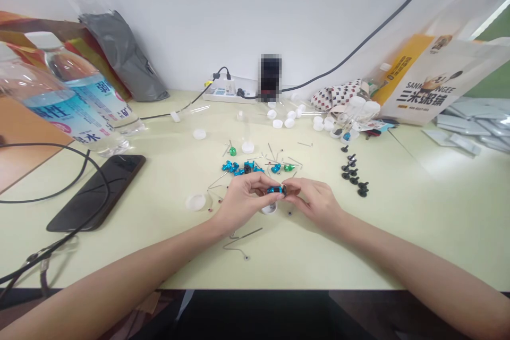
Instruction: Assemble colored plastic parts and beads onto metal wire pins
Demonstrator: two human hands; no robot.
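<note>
Between the fingers of my left hand is a small blue and black metal part, lying sideways. My right hand pinches at its dark right end; whether those fingertips hold a separate piece is too small to tell. Just below the fingers a white cap rests on the table. Beyond my hands lie several blue metal parts, two green ones and thin bent metal rods. More bent rods lie nearer me, in front of my left wrist.
Black flanged pieces stand in a loose group at right. White caps and clear tubes lie behind. A phone, a cable and water bottles occupy the left. A power strip and paper bag stand along the wall.
</note>
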